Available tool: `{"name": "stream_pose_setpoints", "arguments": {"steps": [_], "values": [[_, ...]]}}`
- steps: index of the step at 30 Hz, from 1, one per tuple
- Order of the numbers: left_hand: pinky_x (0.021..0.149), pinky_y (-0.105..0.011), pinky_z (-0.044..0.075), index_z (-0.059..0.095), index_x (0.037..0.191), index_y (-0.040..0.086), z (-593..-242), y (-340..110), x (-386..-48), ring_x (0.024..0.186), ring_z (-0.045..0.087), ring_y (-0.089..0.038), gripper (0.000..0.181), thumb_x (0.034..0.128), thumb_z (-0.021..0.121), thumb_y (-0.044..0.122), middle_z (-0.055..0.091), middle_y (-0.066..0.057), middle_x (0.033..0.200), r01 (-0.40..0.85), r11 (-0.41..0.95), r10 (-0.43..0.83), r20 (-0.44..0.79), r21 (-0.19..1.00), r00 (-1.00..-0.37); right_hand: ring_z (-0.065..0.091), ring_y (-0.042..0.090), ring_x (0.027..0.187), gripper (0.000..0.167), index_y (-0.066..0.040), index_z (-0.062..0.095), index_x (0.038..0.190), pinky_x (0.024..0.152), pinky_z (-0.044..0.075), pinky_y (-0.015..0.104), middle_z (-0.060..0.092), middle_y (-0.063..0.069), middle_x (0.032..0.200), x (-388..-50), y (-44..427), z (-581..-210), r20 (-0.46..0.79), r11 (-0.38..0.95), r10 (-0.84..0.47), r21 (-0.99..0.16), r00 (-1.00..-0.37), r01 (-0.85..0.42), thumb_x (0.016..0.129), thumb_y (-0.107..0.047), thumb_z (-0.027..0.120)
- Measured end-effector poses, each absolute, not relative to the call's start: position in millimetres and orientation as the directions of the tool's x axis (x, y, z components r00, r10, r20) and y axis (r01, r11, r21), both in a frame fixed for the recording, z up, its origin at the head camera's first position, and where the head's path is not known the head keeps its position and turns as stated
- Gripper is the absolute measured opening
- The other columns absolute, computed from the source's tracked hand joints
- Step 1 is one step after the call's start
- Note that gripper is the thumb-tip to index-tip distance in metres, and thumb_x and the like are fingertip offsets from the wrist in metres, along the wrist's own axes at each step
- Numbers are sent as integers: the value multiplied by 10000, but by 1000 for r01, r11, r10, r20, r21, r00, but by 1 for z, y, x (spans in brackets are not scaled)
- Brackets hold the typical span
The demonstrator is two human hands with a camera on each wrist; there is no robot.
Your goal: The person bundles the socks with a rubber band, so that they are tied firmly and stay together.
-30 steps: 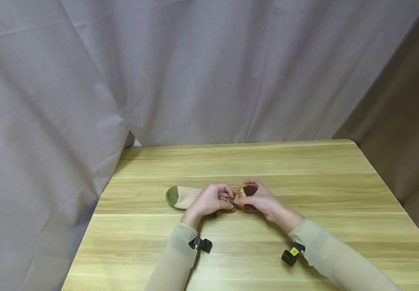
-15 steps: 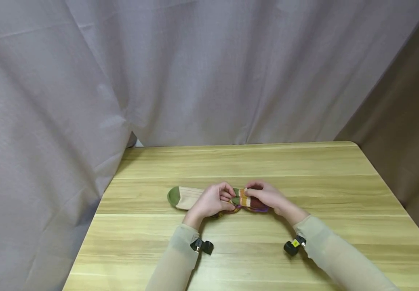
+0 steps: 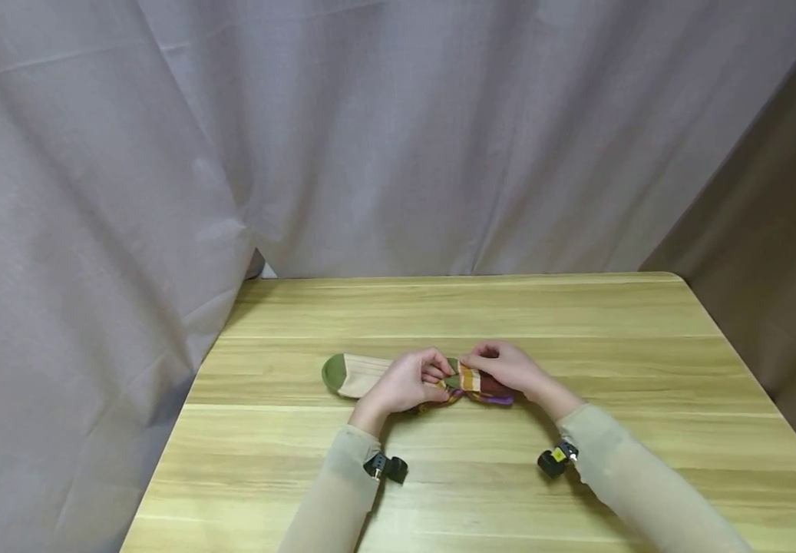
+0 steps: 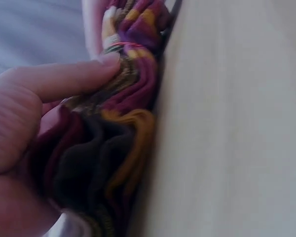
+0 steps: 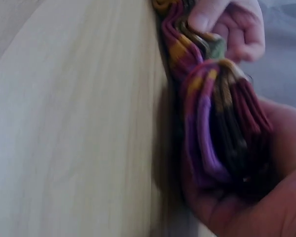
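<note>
A stack of several socks point(image 3: 363, 375) lies across the table, with a cream ribbed sock and its green toe uppermost at the left. Its middle is squeezed narrow, and a thin reddish band point(image 4: 127, 43) crosses it there. My left hand point(image 3: 403, 381) grips the stack left of this waist, thumb near the band. On the other side, my right hand point(image 3: 512, 370) holds the end with stripes, dark red and purple. From the right wrist view, the folded sock layers point(image 5: 212, 128) fan out in that hand's curl. My palms and the socks cover the stack's underside.
The wooden table point(image 3: 480, 491) has a straight back edge and a rounded far right corner. Grey curtains point(image 3: 398, 138) hang behind it and at the left, and a brown one point(image 3: 777, 200) at the right. Black wrist cameras point(image 3: 395, 469) are strapped to both forearms.
My right hand has drawn back rightward from the waist onto the striped part, uncovering green, orange and purple sock fabric. My left hand has stayed on the stack, nearly still.
</note>
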State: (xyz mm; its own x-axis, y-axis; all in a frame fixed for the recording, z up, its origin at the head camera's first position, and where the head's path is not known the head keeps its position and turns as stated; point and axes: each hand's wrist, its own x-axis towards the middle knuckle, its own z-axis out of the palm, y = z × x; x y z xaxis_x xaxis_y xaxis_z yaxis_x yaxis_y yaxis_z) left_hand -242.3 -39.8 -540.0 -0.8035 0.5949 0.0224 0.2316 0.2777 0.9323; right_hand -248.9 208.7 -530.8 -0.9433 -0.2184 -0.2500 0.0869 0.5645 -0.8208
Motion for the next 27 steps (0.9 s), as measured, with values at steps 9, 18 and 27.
{"name": "stream_pose_setpoints", "arguments": {"steps": [9,18,27], "values": [[994,-255,549,715,1138,83,-534,-55,-241,1091,705,-113,354,845,880,-26,757,-19,1171,315,386,621,8,867,-784,641,253,1100,577,48,606,1391,930,510,318,693,186,1260,-252,228,-533,-218,434,-304,-898,-927,69,931,-204,846],[1032,-250,525,715,1146,115,-535,-61,-246,1126,692,-91,355,855,871,-19,749,15,1193,375,383,653,40,844,-756,624,279,1122,570,36,611,1388,911,524,318,665,194,1299,-257,230,-533,-230,451,-276,-889,-933,85,944,-237,842],[1070,-428,545,657,1335,-5,-523,-111,-253,1247,667,-323,457,922,842,58,702,-158,1339,341,289,665,68,895,-744,657,306,1157,562,83,538,1446,924,616,400,639,220,1307,-251,258,-530,-254,368,-297,-920,-921,135,1036,-247,735]]}}
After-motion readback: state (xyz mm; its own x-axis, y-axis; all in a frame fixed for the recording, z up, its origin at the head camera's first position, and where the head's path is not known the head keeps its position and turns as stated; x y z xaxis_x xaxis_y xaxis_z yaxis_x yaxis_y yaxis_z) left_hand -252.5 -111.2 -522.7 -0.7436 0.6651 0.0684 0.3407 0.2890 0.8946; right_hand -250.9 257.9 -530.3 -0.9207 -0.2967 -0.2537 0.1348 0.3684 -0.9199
